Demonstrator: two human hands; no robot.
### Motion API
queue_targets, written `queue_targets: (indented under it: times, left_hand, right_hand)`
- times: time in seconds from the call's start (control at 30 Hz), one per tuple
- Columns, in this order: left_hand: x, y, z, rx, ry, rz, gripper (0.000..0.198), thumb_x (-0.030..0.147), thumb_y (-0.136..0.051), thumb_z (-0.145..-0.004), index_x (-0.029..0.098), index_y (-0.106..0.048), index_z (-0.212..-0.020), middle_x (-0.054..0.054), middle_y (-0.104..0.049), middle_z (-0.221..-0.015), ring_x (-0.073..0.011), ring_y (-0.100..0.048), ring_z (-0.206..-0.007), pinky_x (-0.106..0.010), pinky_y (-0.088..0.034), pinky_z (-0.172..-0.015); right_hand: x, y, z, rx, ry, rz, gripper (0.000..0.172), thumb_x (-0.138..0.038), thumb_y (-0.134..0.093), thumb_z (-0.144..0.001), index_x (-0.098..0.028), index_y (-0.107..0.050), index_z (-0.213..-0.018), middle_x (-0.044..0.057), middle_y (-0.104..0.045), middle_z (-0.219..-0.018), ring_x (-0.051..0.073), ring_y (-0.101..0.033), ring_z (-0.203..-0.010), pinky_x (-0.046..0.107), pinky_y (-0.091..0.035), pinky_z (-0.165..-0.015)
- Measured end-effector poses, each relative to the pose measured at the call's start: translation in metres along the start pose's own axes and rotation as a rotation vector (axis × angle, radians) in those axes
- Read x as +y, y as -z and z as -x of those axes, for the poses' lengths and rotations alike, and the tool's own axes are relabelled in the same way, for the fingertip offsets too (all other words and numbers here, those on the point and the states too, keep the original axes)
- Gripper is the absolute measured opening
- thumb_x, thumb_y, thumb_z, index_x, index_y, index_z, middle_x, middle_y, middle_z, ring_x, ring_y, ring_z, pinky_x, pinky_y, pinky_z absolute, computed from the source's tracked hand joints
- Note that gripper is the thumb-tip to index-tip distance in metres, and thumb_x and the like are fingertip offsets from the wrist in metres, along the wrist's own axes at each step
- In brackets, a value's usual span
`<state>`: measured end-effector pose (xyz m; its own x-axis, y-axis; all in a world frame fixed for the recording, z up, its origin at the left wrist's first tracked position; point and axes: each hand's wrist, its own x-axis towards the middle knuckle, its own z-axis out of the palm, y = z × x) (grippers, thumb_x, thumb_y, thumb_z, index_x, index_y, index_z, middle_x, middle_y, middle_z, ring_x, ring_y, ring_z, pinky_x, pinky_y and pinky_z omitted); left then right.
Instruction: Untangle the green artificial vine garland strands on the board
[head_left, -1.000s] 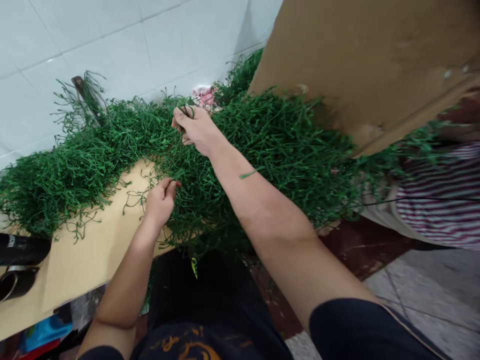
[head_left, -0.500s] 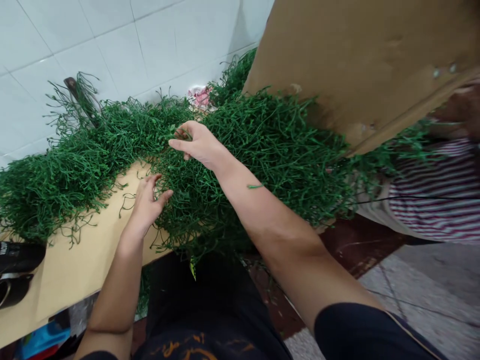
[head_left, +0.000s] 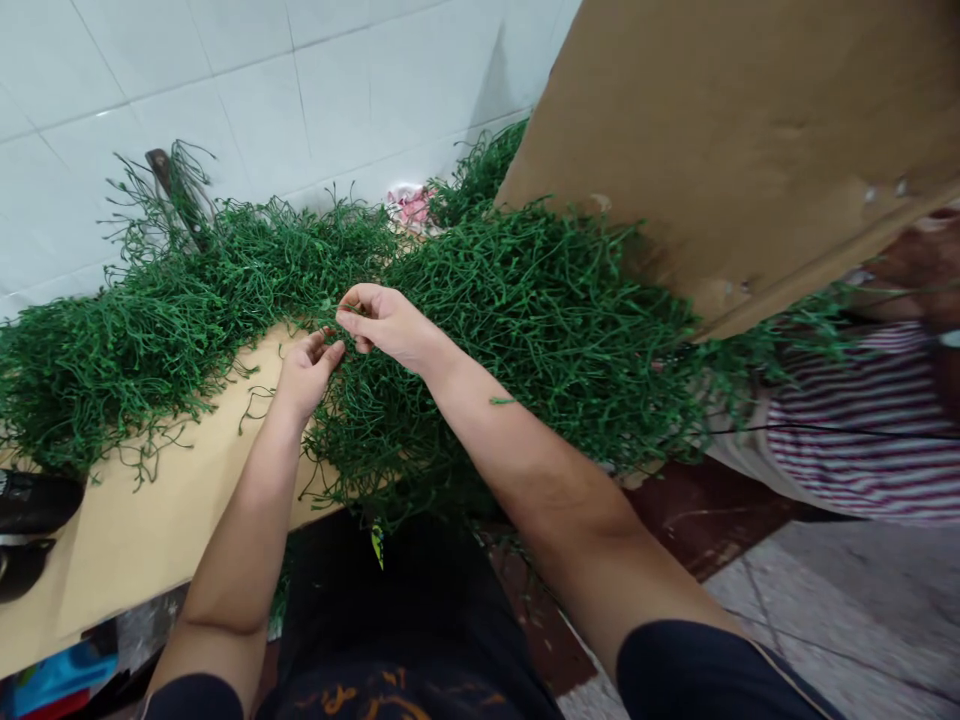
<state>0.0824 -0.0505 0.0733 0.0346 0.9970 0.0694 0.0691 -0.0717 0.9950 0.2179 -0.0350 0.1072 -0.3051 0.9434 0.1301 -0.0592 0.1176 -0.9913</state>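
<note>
My right hand (head_left: 386,325) is closed in a pinch on a thin green artificial stem (head_left: 328,306), over the middle of the work surface. Just beside its fingertips is my left hand (head_left: 306,370), thumb and fingers drawn together; whatever lies between them is too small to make out. Beneath and right of my right hand spreads a large heap of green artificial stems (head_left: 540,300) with small knobbed tips. A second pile of stems (head_left: 142,340) runs along the wall to the left. One short green piece (head_left: 501,401) rests on my right forearm.
A tan board (head_left: 165,500) carries the stems. A large brown panel (head_left: 720,130) leans at the upper right. Dark cylindrical objects (head_left: 34,505) lie at the left edge. A person in a striped garment (head_left: 855,430) is at the right. White tiled wall (head_left: 247,90) stands behind.
My left hand has moved up and right to meet my right hand, its thumb and fingers closing. My right hand has come slightly down. The view has shifted a little.
</note>
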Motion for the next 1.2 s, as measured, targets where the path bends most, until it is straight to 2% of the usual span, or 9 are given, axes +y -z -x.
queue_targets:
  times: [0.13,0.27,0.37,0.5,0.63,0.73,0.93,1.1,1.2]
  left_hand:
    - [-0.004,0.011,-0.003,0.076,-0.033,-0.059,0.02,0.031,-0.068,-0.067,0.013,-0.061,-0.068,0.001,-0.06,-0.061,-0.0091,-0.052,-0.06,-0.023,-0.042,-0.063]
    - [0.0,0.024,-0.002,0.225,-0.177,-0.108,0.017,0.031,-0.062,-0.073,0.015,-0.058,-0.07,0.0,-0.064,-0.07,-0.0093,-0.055,-0.067,-0.022,-0.042,-0.068]
    - [0.008,0.031,-0.001,0.272,-0.174,-0.113,0.014,0.028,-0.059,-0.076,0.016,-0.055,-0.071,0.001,-0.06,-0.064,-0.0083,-0.054,-0.061,-0.021,-0.042,-0.065]
    - [0.013,0.036,0.002,0.167,-0.136,-0.129,0.011,0.024,-0.058,-0.076,0.016,-0.057,-0.069,0.006,-0.046,-0.05,-0.0065,-0.041,-0.047,-0.02,-0.034,-0.051]
    - [0.011,0.033,0.006,0.0,-0.094,-0.183,0.015,0.024,-0.057,-0.075,0.015,-0.057,-0.063,0.005,-0.045,-0.047,-0.0066,-0.037,-0.045,-0.021,-0.03,-0.048]
    - [0.009,0.03,0.008,-0.061,-0.102,-0.283,0.016,0.025,-0.057,-0.075,0.015,-0.058,-0.062,0.005,-0.044,-0.047,-0.007,-0.037,-0.045,-0.022,-0.029,-0.048]
    - [0.01,0.03,0.012,-0.058,-0.04,-0.389,0.02,0.031,-0.055,-0.078,0.013,-0.064,-0.072,0.003,-0.049,-0.05,-0.0086,-0.041,-0.048,-0.023,-0.032,-0.051]
    - [0.005,0.035,0.017,-0.093,-0.098,-0.373,0.036,0.05,-0.054,-0.078,0.014,-0.061,-0.074,0.004,-0.045,-0.05,-0.0087,-0.038,-0.048,-0.023,-0.031,-0.049]
    - [0.002,0.038,0.022,-0.105,-0.126,-0.455,0.038,0.05,-0.049,-0.081,0.015,-0.06,-0.071,0.004,-0.038,-0.05,-0.009,-0.034,-0.049,-0.023,-0.028,-0.049]
  right_hand:
    - [0.003,-0.002,-0.001,0.071,-0.011,0.027,0.02,-0.013,-0.052,-0.083,-0.018,-0.042,-0.067,-0.009,-0.032,-0.051,0.003,-0.025,-0.041,0.022,-0.021,-0.041]
    - [0.007,-0.002,-0.003,0.136,0.023,0.118,0.018,-0.016,-0.055,-0.081,-0.018,-0.043,-0.067,-0.009,-0.031,-0.05,0.004,-0.025,-0.045,0.024,-0.02,-0.045]
    - [0.013,0.001,-0.003,0.168,0.075,0.295,0.015,-0.02,-0.06,-0.077,-0.017,-0.048,-0.068,-0.009,-0.026,-0.048,0.005,-0.023,-0.047,0.025,-0.018,-0.049]
    - [0.018,0.006,-0.001,0.009,0.099,0.4,0.022,-0.032,-0.067,-0.07,-0.015,-0.054,-0.068,-0.009,-0.026,-0.05,0.006,-0.024,-0.05,0.025,-0.018,-0.052]
    - [0.022,0.004,-0.001,-0.126,0.14,0.427,0.031,-0.043,-0.068,-0.068,-0.013,-0.058,-0.074,-0.006,-0.036,-0.059,0.006,-0.031,-0.056,0.025,-0.024,-0.056]
    - [0.026,0.001,-0.005,-0.13,0.206,0.44,0.035,-0.048,-0.065,-0.071,-0.014,-0.056,-0.067,-0.003,-0.042,-0.064,0.007,-0.036,-0.06,0.025,-0.028,-0.059]
    - [0.025,0.0,-0.006,-0.06,0.246,0.397,0.047,-0.056,-0.053,-0.079,-0.016,-0.047,-0.055,-0.003,-0.037,-0.054,0.008,-0.033,-0.056,0.026,-0.027,-0.057]
    - [0.022,0.0,-0.007,0.013,0.125,0.168,0.057,-0.072,-0.044,-0.074,-0.019,-0.04,-0.054,-0.005,-0.028,-0.048,0.006,-0.026,-0.047,0.024,-0.024,-0.047]
    - [0.025,0.002,-0.01,0.066,0.031,0.123,0.056,-0.073,-0.041,-0.075,-0.02,-0.04,-0.055,-0.006,-0.022,-0.045,0.006,-0.019,-0.043,0.025,-0.021,-0.044]
